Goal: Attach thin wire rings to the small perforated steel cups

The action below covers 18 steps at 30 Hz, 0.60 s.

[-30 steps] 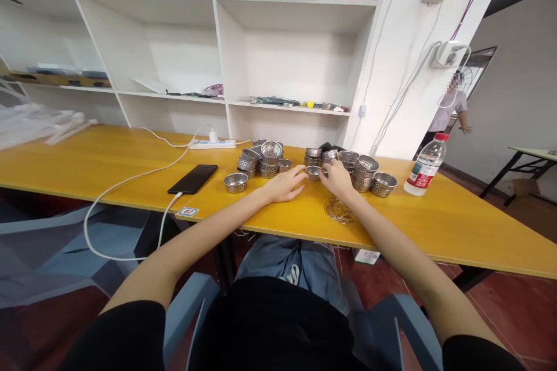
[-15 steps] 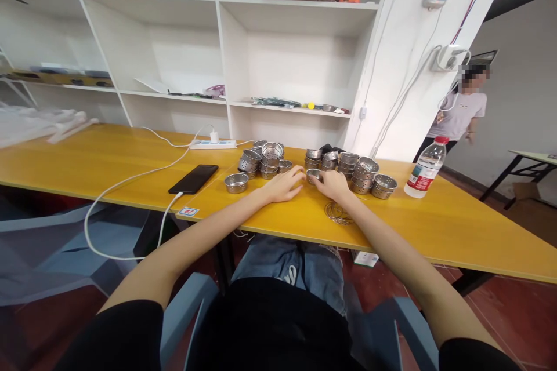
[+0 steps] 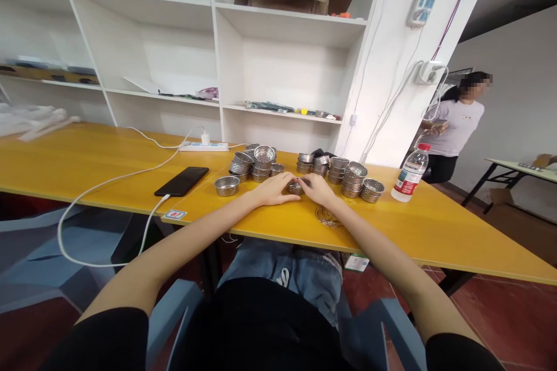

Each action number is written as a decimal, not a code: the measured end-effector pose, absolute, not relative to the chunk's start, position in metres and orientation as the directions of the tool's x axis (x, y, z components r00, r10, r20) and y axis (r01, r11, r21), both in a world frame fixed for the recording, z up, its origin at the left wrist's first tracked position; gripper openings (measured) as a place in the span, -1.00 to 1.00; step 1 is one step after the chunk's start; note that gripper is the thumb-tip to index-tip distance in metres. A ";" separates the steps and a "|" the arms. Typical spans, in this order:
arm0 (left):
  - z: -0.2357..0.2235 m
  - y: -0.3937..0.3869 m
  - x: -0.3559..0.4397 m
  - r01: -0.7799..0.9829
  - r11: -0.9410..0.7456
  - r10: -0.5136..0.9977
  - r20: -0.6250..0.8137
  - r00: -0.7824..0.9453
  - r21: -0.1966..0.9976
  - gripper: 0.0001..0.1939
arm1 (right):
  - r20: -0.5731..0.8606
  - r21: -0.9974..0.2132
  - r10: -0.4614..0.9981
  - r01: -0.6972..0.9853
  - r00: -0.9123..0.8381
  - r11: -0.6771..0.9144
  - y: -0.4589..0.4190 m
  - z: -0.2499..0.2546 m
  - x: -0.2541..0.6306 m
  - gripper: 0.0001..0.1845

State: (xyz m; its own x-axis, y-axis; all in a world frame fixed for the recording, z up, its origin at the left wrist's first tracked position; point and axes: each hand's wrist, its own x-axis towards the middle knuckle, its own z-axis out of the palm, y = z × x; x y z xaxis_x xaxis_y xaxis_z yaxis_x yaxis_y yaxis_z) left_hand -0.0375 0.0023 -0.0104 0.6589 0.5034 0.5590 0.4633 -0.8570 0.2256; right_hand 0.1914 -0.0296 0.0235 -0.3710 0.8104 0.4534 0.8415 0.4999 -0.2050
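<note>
A small perforated steel cup (image 3: 295, 188) is held low over the table between my two hands. My left hand (image 3: 275, 189) closes on its left side, fingers behind it and thumb in front. From the right, my right hand (image 3: 319, 190) grips the same cup, its fingertips meeting those of the left. Loose metal wire rings (image 3: 327, 217) lie beside my right wrist. Stacked steel cups (image 3: 261, 165) stand behind my left hand, and more stacks (image 3: 338, 169) stand behind my right. A single cup (image 3: 227, 186) sits apart, left of my left hand.
On the yellow table (image 3: 435, 226) are a black phone (image 3: 181, 181) with a white cable, a power strip (image 3: 204, 146) and a water bottle (image 3: 410, 174). White shelves (image 3: 278, 58) rise behind. A person (image 3: 456, 122) stands at the far right.
My right hand has brought the cup left to my left hand, whose fingers have come round it. The view has shifted slightly right. The person in the background has turned.
</note>
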 end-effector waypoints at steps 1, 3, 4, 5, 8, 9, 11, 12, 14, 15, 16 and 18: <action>-0.011 0.003 -0.037 0.467 -0.851 0.515 0.554 0.654 0.240 -0.39 | 0.474 -0.222 0.792 0.818 -0.385 0.531 -0.028 0.022 0.192 -0.72; -0.012 0.004 -0.037 0.473 -0.840 0.535 0.553 0.639 0.267 -0.40 | 0.494 -0.257 0.776 0.787 -0.393 0.562 -0.025 0.021 0.194 -0.74; -0.013 0.005 -0.036 0.473 -0.836 0.541 0.553 0.634 0.276 -0.41 | 0.489 -0.272 0.777 0.778 -0.395 0.567 -0.023 0.020 0.196 -0.73; -0.014 0.006 -0.036 0.473 -0.835 0.544 0.553 0.631 0.281 -0.42 | 0.480 -0.284 0.780 0.769 -0.403 0.572 -0.022 0.020 0.197 -0.72; -0.018 0.009 -0.037 0.474 -0.837 0.541 0.550 0.636 0.275 -0.45 | 0.452 -0.310 0.782 0.747 -0.429 0.589 -0.018 0.019 0.201 -0.62; -0.018 0.010 -0.037 0.474 -0.839 0.538 0.549 0.640 0.269 -0.47 | 0.446 -0.314 0.782 0.743 -0.435 0.591 -0.018 0.019 0.202 -0.56; -0.018 0.011 -0.037 0.473 -0.843 0.529 0.551 0.645 0.255 -0.52 | 0.433 -0.316 0.783 0.738 -0.447 0.596 -0.017 0.019 0.203 -0.43; -0.018 0.011 -0.038 0.473 -0.845 0.524 0.554 0.646 0.248 -0.54 | 0.423 -0.315 0.783 0.736 -0.456 0.599 -0.017 0.019 0.203 -0.39; -0.016 0.009 -0.038 0.475 -0.847 0.518 0.568 0.639 0.238 -0.57 | 0.410 -0.310 0.779 0.730 -0.475 0.609 -0.017 0.019 0.203 -0.36; -0.015 0.008 -0.038 0.475 -0.848 0.516 0.578 0.633 0.236 -0.59 | 0.408 -0.306 0.775 0.728 -0.482 0.614 -0.016 0.019 0.203 -0.36; -0.014 0.007 -0.038 0.476 -0.847 0.514 0.589 0.624 0.236 -0.60 | 0.412 -0.301 0.773 0.729 -0.482 0.615 -0.016 0.019 0.203 -0.38; -0.013 0.005 -0.038 0.481 -0.846 0.512 0.606 0.608 0.232 -0.60 | 0.419 -0.291 0.778 0.742 -0.468 0.604 -0.014 0.019 0.204 -0.43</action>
State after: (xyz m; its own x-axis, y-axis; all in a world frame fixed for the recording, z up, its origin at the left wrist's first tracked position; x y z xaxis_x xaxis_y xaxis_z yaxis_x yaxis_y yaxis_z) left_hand -0.0377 0.0052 -0.0131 0.6083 0.5124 0.6062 0.4807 -0.8456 0.2323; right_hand 0.2037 -0.0136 0.0194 -0.4683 0.7777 0.4193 0.7419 0.6038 -0.2914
